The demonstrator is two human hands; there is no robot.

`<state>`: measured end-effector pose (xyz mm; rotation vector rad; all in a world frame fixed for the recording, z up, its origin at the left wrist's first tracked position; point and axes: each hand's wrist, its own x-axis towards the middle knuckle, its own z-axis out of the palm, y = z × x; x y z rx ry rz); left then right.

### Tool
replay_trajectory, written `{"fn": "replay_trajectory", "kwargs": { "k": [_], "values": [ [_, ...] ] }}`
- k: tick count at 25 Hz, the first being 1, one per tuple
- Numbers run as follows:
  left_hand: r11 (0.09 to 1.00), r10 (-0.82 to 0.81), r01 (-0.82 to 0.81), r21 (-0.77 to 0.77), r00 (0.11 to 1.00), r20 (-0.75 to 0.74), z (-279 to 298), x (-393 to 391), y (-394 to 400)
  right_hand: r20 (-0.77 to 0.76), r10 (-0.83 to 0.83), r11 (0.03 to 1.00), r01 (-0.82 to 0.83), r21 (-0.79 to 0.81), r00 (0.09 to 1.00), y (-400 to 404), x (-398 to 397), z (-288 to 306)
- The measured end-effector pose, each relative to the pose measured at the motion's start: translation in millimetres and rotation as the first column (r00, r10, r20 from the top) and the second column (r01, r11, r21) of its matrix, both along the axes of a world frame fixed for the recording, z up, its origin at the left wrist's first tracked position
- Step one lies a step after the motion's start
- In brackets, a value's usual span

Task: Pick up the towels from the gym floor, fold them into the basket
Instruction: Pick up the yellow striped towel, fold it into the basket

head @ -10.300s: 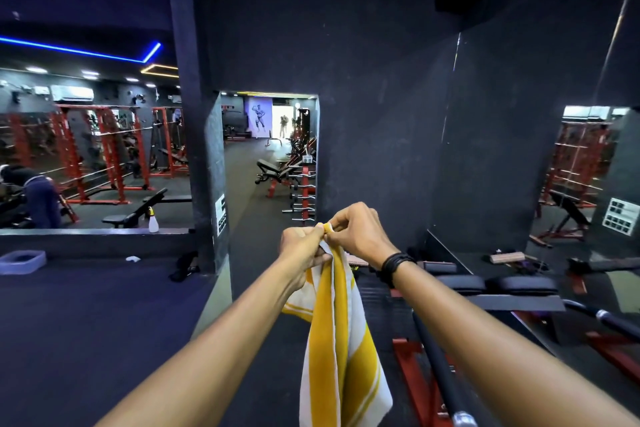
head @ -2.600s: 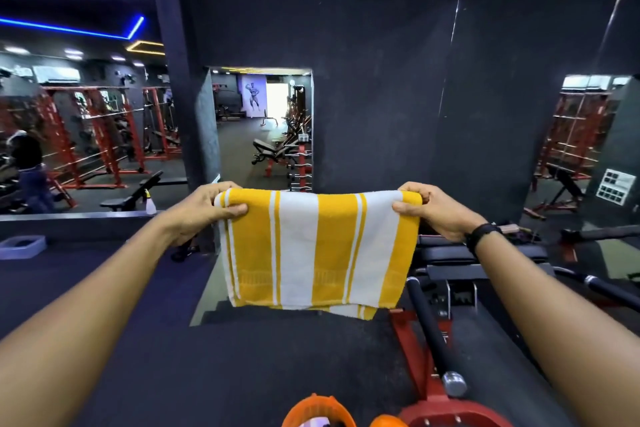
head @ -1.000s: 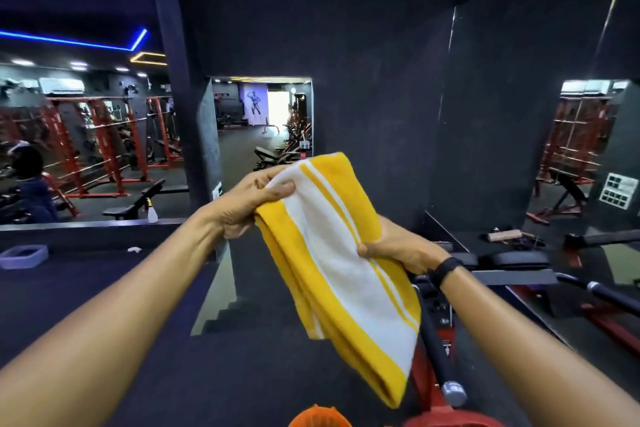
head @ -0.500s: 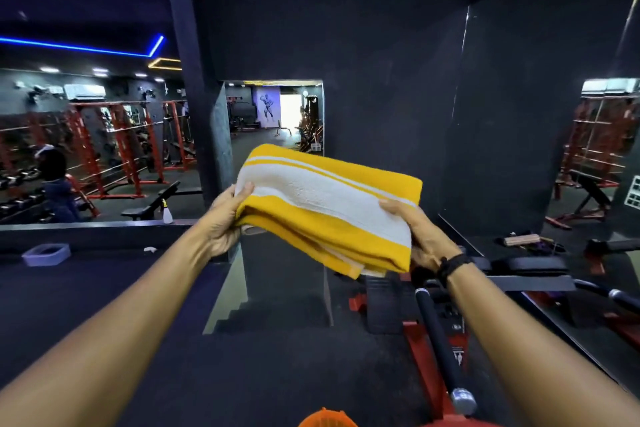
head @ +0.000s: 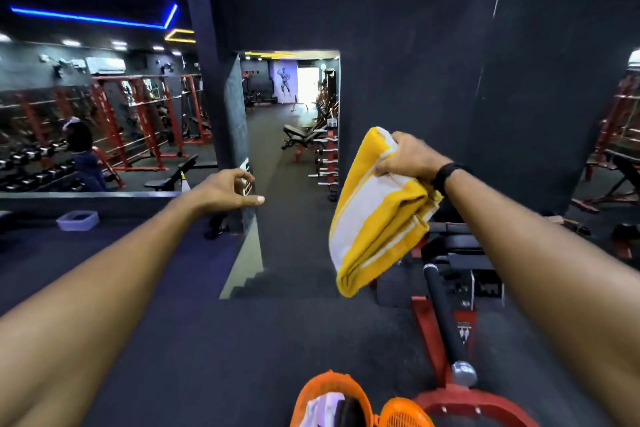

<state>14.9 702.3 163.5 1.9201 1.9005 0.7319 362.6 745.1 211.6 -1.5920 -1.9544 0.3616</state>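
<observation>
A folded yellow and white striped towel (head: 375, 218) hangs from my right hand (head: 407, 158), which grips its upper end at chest height. My left hand (head: 227, 192) is off the towel, held out to the left with fingers loosely spread and holding nothing. The orange basket (head: 332, 399) stands on the floor at the bottom edge of the view, below the towel; folded white and dark cloth lies inside it.
A red machine frame (head: 429, 333) with a black padded bar (head: 445, 319) stands just right of the basket. Black benches sit behind it. A dark pillar (head: 239, 135) and wall mirrors lie ahead. Steps (head: 252, 282) drop down in front. A lavender tub (head: 78, 220) sits far left.
My left hand has let go of the folded towel and moved left. My right hand alone now holds the towel, which hangs down at an angle. The basket has come further into view.
</observation>
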Motion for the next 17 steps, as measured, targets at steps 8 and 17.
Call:
{"fn": "replay_trajectory", "kwargs": {
  "k": [8,17],
  "values": [
    [1.0,0.008,-0.009,-0.011,0.996,-0.088,-56,14,12,0.145,-0.082,0.987,0.1,-0.127,0.986,22,24,-65],
    [0.946,-0.154,0.147,-0.289,0.988,-0.003,-193,-14,94,0.349,-0.089,0.886,0.234,-0.401,0.933,67,-12,-199]
  ]
}}
